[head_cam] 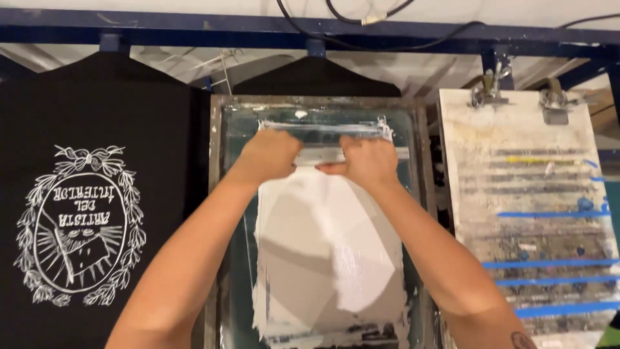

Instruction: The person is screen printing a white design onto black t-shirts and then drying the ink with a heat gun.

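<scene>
Both your hands are clenched on the squeegee point(326, 154), which lies across the far end of the printing screen point(320, 220). Your left hand point(268, 155) grips it left of centre, knuckles up, and your right hand point(365, 160) grips it right of centre, the two hands close together with a short bare stretch of the squeegee showing between them. Nearer to you, a broad coat of white ink point(329, 258) covers the middle of the screen, glossy on its right side. The screen's metal frame point(215, 213) is smeared with ink. Just beside it on your left hangs a black shirt point(97, 194) with a white oval leafy print. On your right stands a bare board point(529, 213), stained and crossed with strips of blue tape point(549, 264).
</scene>
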